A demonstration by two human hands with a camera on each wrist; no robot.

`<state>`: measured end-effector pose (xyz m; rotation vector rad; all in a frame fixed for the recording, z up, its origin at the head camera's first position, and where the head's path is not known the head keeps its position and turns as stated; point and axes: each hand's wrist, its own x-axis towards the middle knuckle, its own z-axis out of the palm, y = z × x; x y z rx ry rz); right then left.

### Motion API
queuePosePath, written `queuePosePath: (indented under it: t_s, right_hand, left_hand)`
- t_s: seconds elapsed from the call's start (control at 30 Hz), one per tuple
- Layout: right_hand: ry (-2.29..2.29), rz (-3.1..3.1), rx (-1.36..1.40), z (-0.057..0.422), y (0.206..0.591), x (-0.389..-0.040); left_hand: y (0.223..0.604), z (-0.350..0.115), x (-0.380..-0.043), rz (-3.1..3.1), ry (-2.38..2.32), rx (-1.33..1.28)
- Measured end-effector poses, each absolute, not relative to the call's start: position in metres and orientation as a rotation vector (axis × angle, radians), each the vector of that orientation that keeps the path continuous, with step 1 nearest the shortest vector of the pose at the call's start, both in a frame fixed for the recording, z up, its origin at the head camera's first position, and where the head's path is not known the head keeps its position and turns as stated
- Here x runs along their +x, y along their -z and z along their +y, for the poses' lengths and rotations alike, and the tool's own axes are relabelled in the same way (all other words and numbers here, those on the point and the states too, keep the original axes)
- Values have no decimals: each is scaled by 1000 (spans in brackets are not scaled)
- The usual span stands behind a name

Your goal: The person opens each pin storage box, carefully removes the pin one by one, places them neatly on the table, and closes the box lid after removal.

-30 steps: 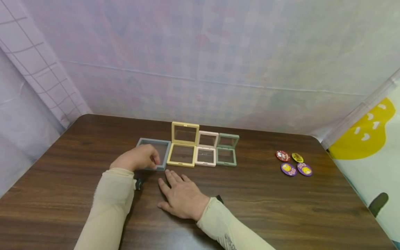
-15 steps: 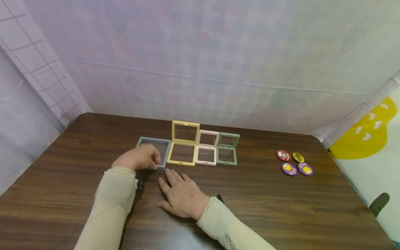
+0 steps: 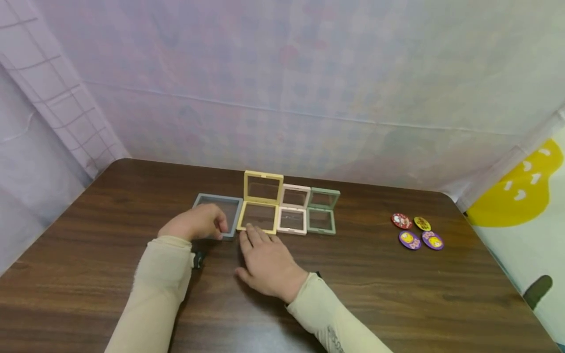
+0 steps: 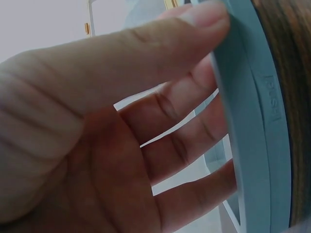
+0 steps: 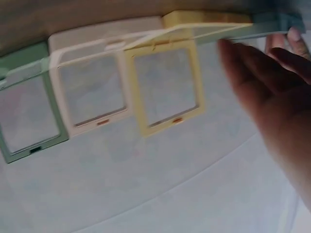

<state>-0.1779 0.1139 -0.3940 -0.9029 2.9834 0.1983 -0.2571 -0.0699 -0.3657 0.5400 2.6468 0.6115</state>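
Note:
A blue-grey display frame lies flat on the table, left of several hinged frames. My left hand has curled fingers at its front edge. In the left wrist view my thumb touches the blue-grey rim, and the other fingers reach behind that rim, their tips hidden. My right hand is palm down with straight fingers, tips over the front edge of the yellow frame, whose lid stands up. In the right wrist view the right hand is near the yellow frame.
Right of the yellow frame stand a pink frame and a green frame, both with raised lids. Several round badges lie on the right of the brown table. A patterned cloth hangs behind.
My right hand has moved right and slightly forward, from in front of the blue-grey frame to the yellow frame's front edge. The left hand stays at the blue-grey frame.

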Motion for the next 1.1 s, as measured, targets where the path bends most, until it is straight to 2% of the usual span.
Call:
queuePosePath:
  t_s: [0.17,0.7,0.9,1.1]
  right_hand:
    - [-218,2940,-707,121,392,-181]
    - [-265,2857,-739,125,389,-185]
    - [-249,2891,-572,129,385,-186]
    - [-303,2863,-461,131,387,-189]
  left_hand:
    - [363,-67,-258,2639,-605,528]
    - [353,-63,-256,2820,-655,545]
    - [354,-54,-255,3052,-611,560]
    - [352,-45,-255,3031,-558,598]
